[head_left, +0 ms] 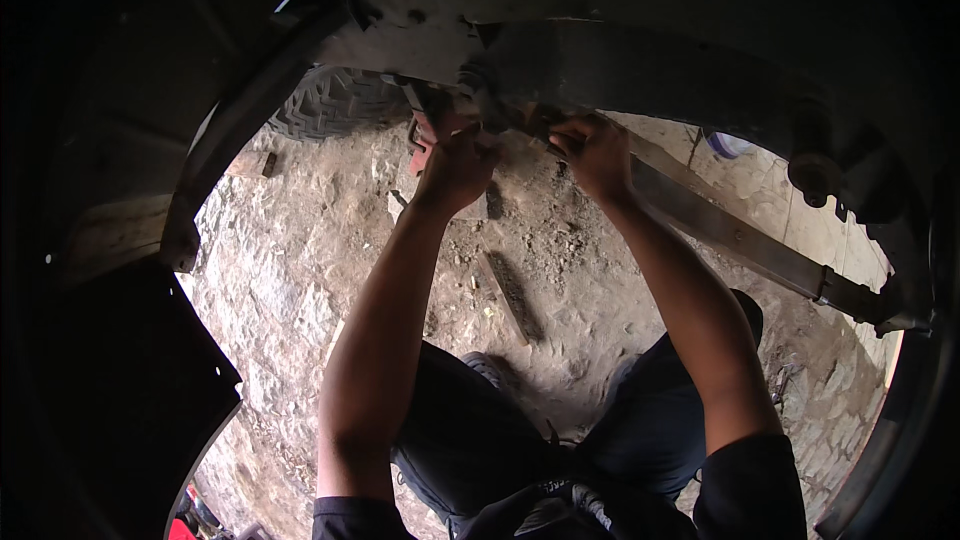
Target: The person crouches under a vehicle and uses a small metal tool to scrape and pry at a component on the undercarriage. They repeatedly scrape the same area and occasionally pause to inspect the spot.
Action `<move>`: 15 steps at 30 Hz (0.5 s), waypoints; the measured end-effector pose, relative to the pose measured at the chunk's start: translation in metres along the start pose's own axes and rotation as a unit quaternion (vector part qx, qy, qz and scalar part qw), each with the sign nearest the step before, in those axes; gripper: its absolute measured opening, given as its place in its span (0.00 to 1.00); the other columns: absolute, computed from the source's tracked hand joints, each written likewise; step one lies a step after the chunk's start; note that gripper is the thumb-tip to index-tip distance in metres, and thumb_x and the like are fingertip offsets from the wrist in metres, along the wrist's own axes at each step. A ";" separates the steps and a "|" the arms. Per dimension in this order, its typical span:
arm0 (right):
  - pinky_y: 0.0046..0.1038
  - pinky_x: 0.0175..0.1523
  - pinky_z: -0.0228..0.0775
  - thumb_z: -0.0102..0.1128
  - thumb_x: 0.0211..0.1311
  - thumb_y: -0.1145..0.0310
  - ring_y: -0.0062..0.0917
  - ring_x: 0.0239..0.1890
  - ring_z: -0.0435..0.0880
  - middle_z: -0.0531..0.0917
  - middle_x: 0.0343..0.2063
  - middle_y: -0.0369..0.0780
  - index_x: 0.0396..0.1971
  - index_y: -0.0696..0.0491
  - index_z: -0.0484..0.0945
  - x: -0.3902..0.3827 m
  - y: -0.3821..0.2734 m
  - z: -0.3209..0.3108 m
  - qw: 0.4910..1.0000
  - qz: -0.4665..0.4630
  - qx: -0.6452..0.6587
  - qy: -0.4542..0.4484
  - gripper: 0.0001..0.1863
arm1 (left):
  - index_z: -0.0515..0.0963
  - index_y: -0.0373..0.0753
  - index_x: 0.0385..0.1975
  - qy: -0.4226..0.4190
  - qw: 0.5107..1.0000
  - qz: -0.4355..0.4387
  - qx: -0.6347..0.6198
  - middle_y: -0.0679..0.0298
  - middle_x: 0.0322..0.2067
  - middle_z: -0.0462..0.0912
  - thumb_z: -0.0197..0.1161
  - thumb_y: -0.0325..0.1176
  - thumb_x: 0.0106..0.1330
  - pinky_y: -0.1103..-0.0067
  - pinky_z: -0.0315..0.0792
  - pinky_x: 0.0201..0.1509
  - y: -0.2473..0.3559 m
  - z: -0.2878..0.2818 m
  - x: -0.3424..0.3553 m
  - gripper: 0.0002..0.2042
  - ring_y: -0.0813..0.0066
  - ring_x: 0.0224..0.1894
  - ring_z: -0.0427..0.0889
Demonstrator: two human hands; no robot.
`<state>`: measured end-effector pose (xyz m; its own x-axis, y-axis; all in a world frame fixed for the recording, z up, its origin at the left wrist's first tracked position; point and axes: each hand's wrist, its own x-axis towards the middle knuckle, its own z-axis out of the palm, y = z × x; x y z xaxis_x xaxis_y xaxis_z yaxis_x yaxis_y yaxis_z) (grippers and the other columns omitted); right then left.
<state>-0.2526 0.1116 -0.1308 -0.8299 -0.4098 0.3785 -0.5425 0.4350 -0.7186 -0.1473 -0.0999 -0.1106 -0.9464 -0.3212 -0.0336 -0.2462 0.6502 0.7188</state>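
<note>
At far left, one dark curved panel frames the view. Inside its edge, one small wooden block lies on the ground, near one treaded tyre, whose upper part is hidden. Next, one red metal object stands behind the left hand, the first of two bare hands, both raised beneath the vehicle's underside. Its fingers curl inward; whether they pinch anything cannot be told. One dark metal fitting, the part being worked at, hangs at centre top, just ahead of and between the hands. Below it, one narrow flat strip lies on the ground. The right hand has its fingers bent toward the thumb beside the fitting; their grip is too dark to tell. Rightward, one long metal bar slopes down, and one dark cylindrical part hangs above it.
</note>
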 end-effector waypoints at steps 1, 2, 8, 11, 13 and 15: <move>0.32 0.48 0.82 0.76 0.58 0.67 0.33 0.39 0.92 0.91 0.37 0.41 0.39 0.50 0.90 -0.001 0.002 0.002 1.000 0.009 0.000 0.009 0.09 | 0.80 0.34 0.57 0.011 1.000 0.003 -0.022 0.46 0.40 0.89 0.67 0.48 0.69 0.62 0.81 0.53 0.004 0.003 0.002 0.25 0.49 0.47 0.89; 0.32 0.48 0.82 0.76 0.58 0.68 0.33 0.38 0.92 0.91 0.36 0.41 0.38 0.50 0.90 -0.001 0.004 0.005 1.000 0.020 0.011 0.014 0.09 | 0.81 0.34 0.55 0.022 0.999 0.006 -0.044 0.46 0.40 0.89 0.66 0.48 0.69 0.61 0.80 0.53 0.009 0.007 0.005 0.24 0.49 0.47 0.89; 0.29 0.47 0.82 0.75 0.58 0.69 0.30 0.40 0.93 0.92 0.35 0.41 0.38 0.51 0.90 0.011 0.001 0.013 0.999 0.019 0.030 0.014 0.08 | 0.83 0.41 0.54 0.068 0.994 0.019 0.081 0.56 0.35 0.90 0.63 0.48 0.73 0.70 0.83 0.46 0.006 0.015 0.020 0.19 0.66 0.38 0.91; 0.30 0.47 0.82 0.75 0.59 0.68 0.30 0.40 0.92 0.92 0.36 0.40 0.38 0.51 0.90 0.010 0.001 0.013 0.999 0.006 0.034 0.014 0.08 | 0.83 0.42 0.55 0.071 0.994 0.025 0.080 0.56 0.34 0.90 0.64 0.48 0.73 0.69 0.83 0.47 0.015 0.016 0.020 0.19 0.63 0.39 0.91; 0.32 0.48 0.82 0.74 0.60 0.67 0.31 0.40 0.92 0.92 0.36 0.40 0.39 0.51 0.90 0.010 -0.005 0.012 0.999 0.001 0.035 0.000 0.08 | 0.82 0.42 0.56 0.095 0.989 0.061 0.095 0.57 0.35 0.90 0.64 0.48 0.72 0.69 0.83 0.47 0.006 0.017 0.020 0.20 0.62 0.39 0.91; 0.34 0.52 0.80 0.73 0.61 0.66 0.32 0.41 0.91 0.92 0.37 0.40 0.39 0.51 0.90 0.008 -0.016 0.016 0.999 -0.007 -0.035 -0.025 0.08 | 0.81 0.42 0.57 0.111 0.983 0.096 0.108 0.57 0.37 0.90 0.64 0.48 0.72 0.70 0.83 0.47 -0.029 0.020 0.023 0.21 0.64 0.39 0.91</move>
<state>-0.2479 0.0883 -0.1257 -0.8156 -0.4551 0.3575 -0.5633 0.4829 -0.6705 -0.1660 -0.1126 -0.1459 -0.9166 -0.3057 0.2577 -0.1293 0.8365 0.5324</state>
